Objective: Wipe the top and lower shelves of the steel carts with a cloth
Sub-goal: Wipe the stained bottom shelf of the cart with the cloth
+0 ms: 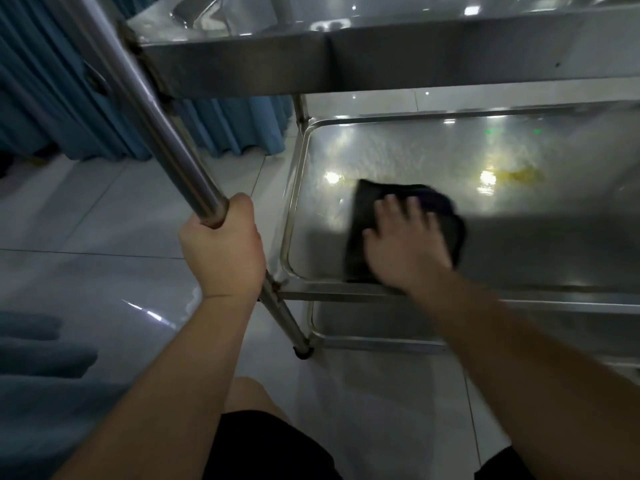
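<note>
Steel cart, middle shelf: black cloth lay near its left end, pressed flat under right hand, fingers straight. Left hand gripped the cart's upright post.

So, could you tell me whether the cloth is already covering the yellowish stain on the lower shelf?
No, the black cloth lies left of the yellowish stain, which remains uncovered.

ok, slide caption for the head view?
Right hand presses cloth flat on lower shelf; left hand grips cart post.
</note>
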The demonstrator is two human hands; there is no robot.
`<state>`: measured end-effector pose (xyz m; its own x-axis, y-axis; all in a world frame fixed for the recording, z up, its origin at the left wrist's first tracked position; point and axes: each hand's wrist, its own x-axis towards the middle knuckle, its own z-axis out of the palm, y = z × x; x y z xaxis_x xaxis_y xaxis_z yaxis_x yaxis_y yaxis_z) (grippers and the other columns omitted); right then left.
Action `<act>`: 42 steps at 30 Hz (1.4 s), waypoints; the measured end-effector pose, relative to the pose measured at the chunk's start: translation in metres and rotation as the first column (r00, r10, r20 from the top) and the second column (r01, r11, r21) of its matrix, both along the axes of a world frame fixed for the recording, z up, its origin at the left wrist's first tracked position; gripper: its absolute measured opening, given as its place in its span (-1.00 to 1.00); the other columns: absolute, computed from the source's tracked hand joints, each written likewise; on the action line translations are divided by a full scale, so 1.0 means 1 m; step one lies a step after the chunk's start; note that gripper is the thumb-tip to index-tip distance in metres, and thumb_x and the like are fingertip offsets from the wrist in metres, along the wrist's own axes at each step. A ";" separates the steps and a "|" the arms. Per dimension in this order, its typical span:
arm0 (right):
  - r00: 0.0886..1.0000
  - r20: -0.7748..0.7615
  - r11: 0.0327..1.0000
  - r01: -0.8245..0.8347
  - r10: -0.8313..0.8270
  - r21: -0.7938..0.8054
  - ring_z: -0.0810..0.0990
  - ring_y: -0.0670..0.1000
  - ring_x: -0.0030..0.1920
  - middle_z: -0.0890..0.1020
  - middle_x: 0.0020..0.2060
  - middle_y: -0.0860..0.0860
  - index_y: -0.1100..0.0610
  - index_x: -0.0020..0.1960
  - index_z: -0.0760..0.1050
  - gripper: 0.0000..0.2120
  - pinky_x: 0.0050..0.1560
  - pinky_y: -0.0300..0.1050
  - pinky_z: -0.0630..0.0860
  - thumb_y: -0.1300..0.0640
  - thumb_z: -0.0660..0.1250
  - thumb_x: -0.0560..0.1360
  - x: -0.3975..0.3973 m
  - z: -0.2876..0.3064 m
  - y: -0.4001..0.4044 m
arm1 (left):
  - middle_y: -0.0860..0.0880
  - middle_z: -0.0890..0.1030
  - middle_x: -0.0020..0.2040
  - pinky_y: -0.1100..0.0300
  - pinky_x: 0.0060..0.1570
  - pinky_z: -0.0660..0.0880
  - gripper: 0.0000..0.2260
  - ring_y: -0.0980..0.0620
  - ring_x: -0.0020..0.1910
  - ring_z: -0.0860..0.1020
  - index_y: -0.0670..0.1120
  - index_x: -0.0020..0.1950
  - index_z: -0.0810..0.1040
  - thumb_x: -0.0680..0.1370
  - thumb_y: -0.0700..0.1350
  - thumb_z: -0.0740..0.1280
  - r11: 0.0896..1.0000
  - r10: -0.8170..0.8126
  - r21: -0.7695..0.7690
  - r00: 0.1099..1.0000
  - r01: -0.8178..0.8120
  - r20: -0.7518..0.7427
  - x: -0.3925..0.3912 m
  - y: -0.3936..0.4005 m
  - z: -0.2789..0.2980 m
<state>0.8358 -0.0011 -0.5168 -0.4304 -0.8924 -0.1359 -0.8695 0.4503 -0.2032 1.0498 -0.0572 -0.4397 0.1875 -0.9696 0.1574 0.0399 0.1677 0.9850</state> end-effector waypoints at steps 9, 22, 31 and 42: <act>0.902 -0.018 0.900 -0.433 0.432 -0.044 -0.13 0.01 0.70 -0.07 0.71 -0.15 -0.12 0.72 -0.08 -0.37 0.66 0.16 -0.12 -0.26 -0.09 0.70 0.018 -0.001 -0.065 | -0.19 0.29 -0.40 0.20 -0.49 0.31 -0.73 -0.02 -0.50 0.32 -0.18 -0.29 0.40 0.35 0.01 0.36 0.999 0.020 -0.051 1.000 -0.019 0.015 -0.003 -0.001 0.000; 0.973 0.014 0.973 0.232 -0.232 0.018 -0.13 0.14 0.70 -0.07 0.72 -0.06 0.01 0.73 -0.07 -0.29 0.64 0.25 -0.12 -0.26 -0.14 0.65 -0.126 0.001 -0.112 | -0.13 0.21 -0.42 0.12 -0.46 0.27 -0.77 0.00 -0.51 0.26 -0.02 -0.33 0.30 0.31 -0.02 0.36 0.995 0.010 -0.097 0.999 -0.015 -0.047 -0.005 -0.001 -0.003; 0.772 -0.037 0.767 -0.635 0.635 -0.090 -0.06 0.00 0.70 0.00 0.71 -0.12 -0.07 0.73 -0.06 -0.33 0.65 0.10 -0.09 -0.28 -0.04 0.69 0.023 0.001 -0.106 | 0.01 0.29 -0.52 0.16 -0.45 0.32 -0.80 0.00 -0.54 0.28 0.00 -0.41 0.32 0.28 -0.04 0.35 0.996 0.039 -0.076 0.997 -0.045 -0.071 -0.004 -0.009 -0.007; 0.998 -0.020 0.998 0.066 -0.065 0.019 -0.11 0.10 0.70 -0.06 0.72 -0.08 -0.01 0.73 -0.05 -0.27 0.65 0.25 -0.11 -0.29 -0.12 0.64 -0.143 -0.002 -0.151 | 0.04 0.30 -0.52 0.18 -0.49 0.30 -0.79 0.05 -0.55 0.29 -0.03 -0.39 0.31 0.34 -0.09 0.32 0.984 0.006 -0.180 0.999 -0.015 -0.051 -0.007 -0.004 -0.007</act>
<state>0.6929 -0.1519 -0.5183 -0.4904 -0.8594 -0.1446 -0.8416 0.5101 -0.1775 1.0431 -0.0614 -0.4467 0.2098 -0.9240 0.3196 0.0858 0.3430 0.9354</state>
